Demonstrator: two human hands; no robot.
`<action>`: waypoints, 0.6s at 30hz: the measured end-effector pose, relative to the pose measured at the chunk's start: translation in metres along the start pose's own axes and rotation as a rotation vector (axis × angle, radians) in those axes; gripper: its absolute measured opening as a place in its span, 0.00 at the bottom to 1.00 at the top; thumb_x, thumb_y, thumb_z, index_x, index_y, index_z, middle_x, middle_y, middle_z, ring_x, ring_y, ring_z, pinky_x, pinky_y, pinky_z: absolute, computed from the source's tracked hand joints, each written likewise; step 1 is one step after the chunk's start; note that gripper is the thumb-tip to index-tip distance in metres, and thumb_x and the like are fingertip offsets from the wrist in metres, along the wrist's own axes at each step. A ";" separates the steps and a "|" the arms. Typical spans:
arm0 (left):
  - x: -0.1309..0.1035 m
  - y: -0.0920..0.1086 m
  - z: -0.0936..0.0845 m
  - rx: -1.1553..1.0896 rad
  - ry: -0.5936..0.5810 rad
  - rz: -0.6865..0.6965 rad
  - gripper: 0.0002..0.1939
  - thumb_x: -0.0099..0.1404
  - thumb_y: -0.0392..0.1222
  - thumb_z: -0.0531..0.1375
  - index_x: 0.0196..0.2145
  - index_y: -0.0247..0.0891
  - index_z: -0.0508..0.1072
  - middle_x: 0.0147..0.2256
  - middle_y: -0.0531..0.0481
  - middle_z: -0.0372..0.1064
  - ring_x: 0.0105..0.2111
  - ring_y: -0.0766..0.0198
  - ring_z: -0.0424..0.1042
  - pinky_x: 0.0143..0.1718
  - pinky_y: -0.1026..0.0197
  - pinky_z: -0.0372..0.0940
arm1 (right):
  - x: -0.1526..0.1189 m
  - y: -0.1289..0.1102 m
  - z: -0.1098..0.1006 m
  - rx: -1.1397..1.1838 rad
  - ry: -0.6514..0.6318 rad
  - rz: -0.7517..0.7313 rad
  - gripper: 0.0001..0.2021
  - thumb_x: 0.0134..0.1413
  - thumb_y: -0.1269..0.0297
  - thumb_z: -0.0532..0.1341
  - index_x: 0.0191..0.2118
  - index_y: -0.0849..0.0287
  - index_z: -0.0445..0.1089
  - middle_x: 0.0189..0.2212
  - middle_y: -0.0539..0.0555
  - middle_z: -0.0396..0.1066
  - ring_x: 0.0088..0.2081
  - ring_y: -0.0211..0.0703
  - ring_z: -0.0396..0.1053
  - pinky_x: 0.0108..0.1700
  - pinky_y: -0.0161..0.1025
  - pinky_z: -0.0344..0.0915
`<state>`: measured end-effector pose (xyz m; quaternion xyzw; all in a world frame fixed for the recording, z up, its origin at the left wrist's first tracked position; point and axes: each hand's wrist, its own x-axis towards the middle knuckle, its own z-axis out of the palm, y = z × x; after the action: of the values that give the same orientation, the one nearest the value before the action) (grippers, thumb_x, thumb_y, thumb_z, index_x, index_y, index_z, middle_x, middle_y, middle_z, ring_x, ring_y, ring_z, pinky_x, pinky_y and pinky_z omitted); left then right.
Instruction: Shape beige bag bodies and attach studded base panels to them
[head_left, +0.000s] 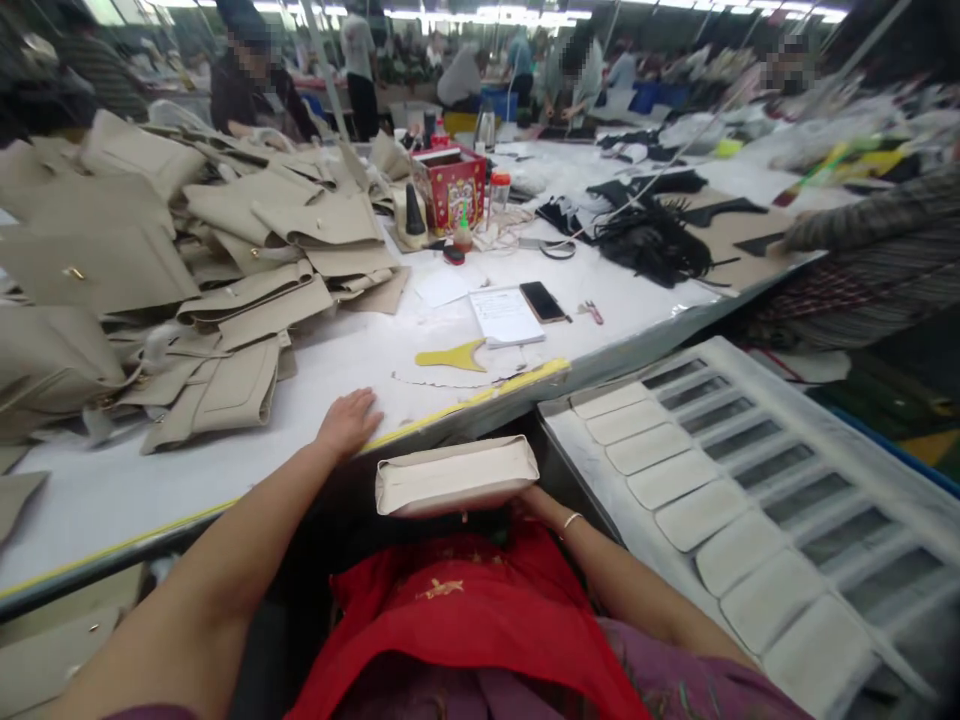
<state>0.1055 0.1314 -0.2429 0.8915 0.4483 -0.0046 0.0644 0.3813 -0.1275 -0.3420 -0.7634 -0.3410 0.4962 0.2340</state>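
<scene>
My left hand (350,424) lies on the white tabletop (330,490) near its yellow-taped edge, fingers stretched out and holding nothing. In front of my red apron (450,610) is a boxy beige handbag (459,476), its long, narrow pale side facing up. My right hand (531,503) grips the bag at its lower right corner; most of its fingers are hidden behind and beneath it. Left of my left hand, a folded beige bag piece (217,400) rests at the front of a large heap of similar pieces (300,220).
A slatted rack (720,420) with several pale flat pieces (675,470) stands at my right. On the table lie a yellow template (451,356), a notepad (506,316), a phone (541,301) and a red box (454,190). A co-worker's sleeve (862,215) reaches in from the right.
</scene>
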 end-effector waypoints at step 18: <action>-0.072 0.178 0.004 -0.179 -0.070 0.249 0.46 0.41 0.54 0.64 0.56 0.33 0.59 0.51 0.38 0.63 0.49 0.47 0.62 0.52 0.49 0.55 | 0.053 -0.220 -0.071 -0.750 0.361 -0.623 0.26 0.55 0.53 0.55 0.55 0.65 0.59 0.55 0.65 0.59 0.58 0.50 0.53 0.58 0.42 0.49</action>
<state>0.2055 -0.0314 -0.2224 0.9302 0.3306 0.0122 0.1593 0.3974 0.0558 -0.1922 -0.7305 -0.6606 0.1073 0.1359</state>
